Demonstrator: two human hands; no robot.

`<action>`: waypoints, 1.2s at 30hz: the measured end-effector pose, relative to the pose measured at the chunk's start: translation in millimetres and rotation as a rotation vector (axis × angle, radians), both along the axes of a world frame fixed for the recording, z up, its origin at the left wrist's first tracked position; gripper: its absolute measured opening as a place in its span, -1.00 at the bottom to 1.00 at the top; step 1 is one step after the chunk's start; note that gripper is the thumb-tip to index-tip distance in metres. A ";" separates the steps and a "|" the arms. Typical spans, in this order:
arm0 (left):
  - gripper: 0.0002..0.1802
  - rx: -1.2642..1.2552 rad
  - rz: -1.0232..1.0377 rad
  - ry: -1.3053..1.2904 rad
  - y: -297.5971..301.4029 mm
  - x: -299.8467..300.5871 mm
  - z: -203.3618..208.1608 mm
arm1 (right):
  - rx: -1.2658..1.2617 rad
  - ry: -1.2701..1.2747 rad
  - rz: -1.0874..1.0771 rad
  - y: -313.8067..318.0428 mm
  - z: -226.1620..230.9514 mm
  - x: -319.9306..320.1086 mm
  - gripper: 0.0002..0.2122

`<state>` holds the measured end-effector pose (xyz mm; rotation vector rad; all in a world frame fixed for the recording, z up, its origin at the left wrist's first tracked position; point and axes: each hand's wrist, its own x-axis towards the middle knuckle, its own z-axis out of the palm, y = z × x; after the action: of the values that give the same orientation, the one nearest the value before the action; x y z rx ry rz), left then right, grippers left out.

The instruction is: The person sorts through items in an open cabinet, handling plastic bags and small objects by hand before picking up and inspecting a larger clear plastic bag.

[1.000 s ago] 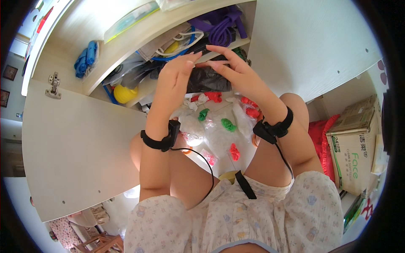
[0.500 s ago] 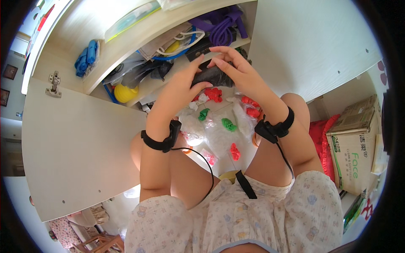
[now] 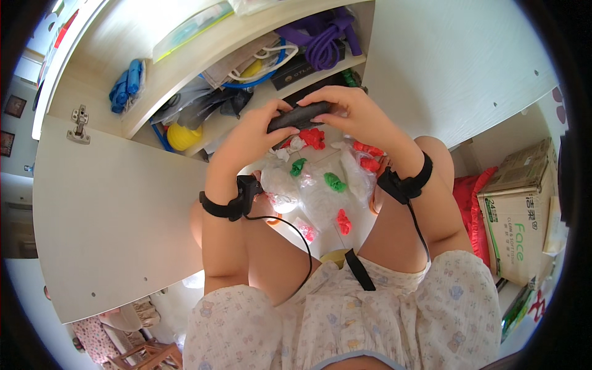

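Note:
A black plastic bag [image 3: 298,118], gathered into a long narrow roll, is stretched level between my two hands in front of the open cabinet. My left hand [image 3: 259,131] grips its left end, with the thumb below and the fingers over the top. At the other end, my right hand [image 3: 357,112] pinches it between thumb and curled fingers. Below on the floor, between my legs, lie knotted red plastic bags [image 3: 312,139], green knotted bags [image 3: 334,182] and crumpled clear bags [image 3: 317,206].
Shelves ahead hold a purple coiled cord [image 3: 324,52], a black box [image 3: 302,71], a yellow round object [image 3: 184,136] and blue rolls [image 3: 128,83]. Cabinet doors [image 3: 123,216] stand open on both sides. A cardboard box [image 3: 518,216] and a red bag [image 3: 470,209] are at the right.
Both hands have come down slightly, and the black bag is now a tighter, straighter roll. My right fingers have closed from a spread pose onto its right end.

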<state>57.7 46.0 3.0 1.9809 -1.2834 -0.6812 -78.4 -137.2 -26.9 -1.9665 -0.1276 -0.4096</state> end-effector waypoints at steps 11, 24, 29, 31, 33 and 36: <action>-0.70 -0.140 0.025 0.187 11.4 11.6 -0.6 | -0.132 -0.155 -0.027 8.4 5.1 -2.0 -0.68; -0.72 -0.446 0.099 0.316 28.2 19.7 14.8 | 0.638 -0.040 -0.012 12.4 7.2 9.4 -0.75; -0.67 -0.585 0.072 0.307 27.0 16.1 12.3 | 0.788 -0.055 -0.025 15.4 1.5 21.4 -0.79; -0.68 -0.563 0.130 0.226 30.2 21.5 11.4 | 0.829 -0.045 -0.040 18.0 1.4 26.8 -0.80; -0.71 -0.496 0.158 -0.238 33.0 20.9 22.1 | 0.789 -0.012 -0.092 18.2 2.1 28.3 -0.77; -0.71 -0.538 0.248 -0.348 35.9 16.1 33.7 | 0.690 -0.022 -0.149 23.6 1.3 32.5 -0.70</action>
<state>73.8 81.9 36.7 1.7962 -1.2211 0.1334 -45.9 -113.6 -25.6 -1.2934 0.1354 -0.4940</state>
